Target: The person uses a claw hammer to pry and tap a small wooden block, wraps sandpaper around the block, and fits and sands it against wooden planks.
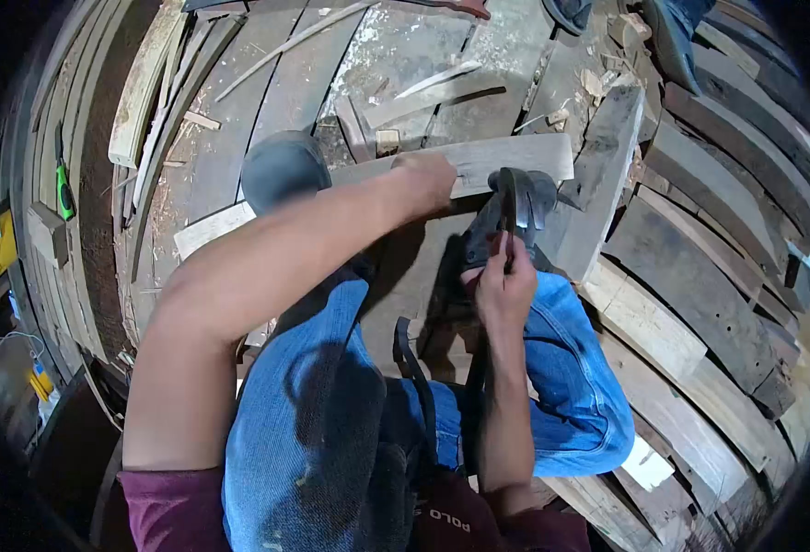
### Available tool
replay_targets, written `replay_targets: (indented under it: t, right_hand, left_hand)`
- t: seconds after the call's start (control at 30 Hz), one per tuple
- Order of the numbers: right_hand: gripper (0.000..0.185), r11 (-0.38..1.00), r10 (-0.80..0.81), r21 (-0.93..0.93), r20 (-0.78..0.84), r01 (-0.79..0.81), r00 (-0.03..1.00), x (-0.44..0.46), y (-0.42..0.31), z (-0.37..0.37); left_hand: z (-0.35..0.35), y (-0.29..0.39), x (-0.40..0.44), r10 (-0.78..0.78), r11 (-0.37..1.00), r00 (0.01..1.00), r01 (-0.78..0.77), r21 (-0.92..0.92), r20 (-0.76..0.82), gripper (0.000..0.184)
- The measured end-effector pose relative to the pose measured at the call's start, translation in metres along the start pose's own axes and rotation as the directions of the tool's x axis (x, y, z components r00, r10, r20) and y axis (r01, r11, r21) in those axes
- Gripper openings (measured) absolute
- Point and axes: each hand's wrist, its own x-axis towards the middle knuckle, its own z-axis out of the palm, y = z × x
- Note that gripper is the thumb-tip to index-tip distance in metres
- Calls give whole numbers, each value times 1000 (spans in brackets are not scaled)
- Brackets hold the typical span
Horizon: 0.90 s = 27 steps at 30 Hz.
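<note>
My left arm reaches across to the middle, where my left hand (426,175) is closed at the near edge of a pale wooden board (515,158). Its fingertips are partly hidden, so anything small in them cannot be made out. In my right hand (504,281) is a claw hammer (519,204), gripped by its handle close to the head. The hammer head is over my right shoe (480,230), just below the board's right part. My left shoe (285,170) rests by the board's left end.
Curved wooden pieces (690,267) are stacked along the right. Long strips (170,101) lie on the left, near a green-handled screwdriver (63,189). Wood chips (598,87) and offcuts (387,141) are scattered over the plank floor (285,101). Another person's leg (676,37) shows at top right.
</note>
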Motion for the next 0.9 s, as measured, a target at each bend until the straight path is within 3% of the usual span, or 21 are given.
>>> replay_targets:
  t: [0.3,0.43,0.57,0.63,0.7,0.9]
  right_hand:
    - [28,987,-130,-91,67,135,989,16,4,15]
    - [25,977,-84,-188,82,98,993,18,0,15]
    - [25,985,-129,-104,56,134,990,16,-7,9]
    - [26,976,-140,-154,82,151,987,19,-1,10]
    - [27,954,-176,-231,97,194,980,23,6,14]
    - [28,979,-145,-135,82,155,986,14,4,16]
  left_hand:
    - [4,9,13,-76,996,996,74,43,48,30]
    - [-1,10,13,-98,995,992,98,3,84,31]
    - [-2,10,9,-116,993,991,117,-4,64,27]
    - [-1,8,8,-93,996,995,93,-12,36,22]
    - [-5,11,12,-122,992,986,124,-14,112,30]
    - [-2,6,16,-122,993,981,122,8,150,30]
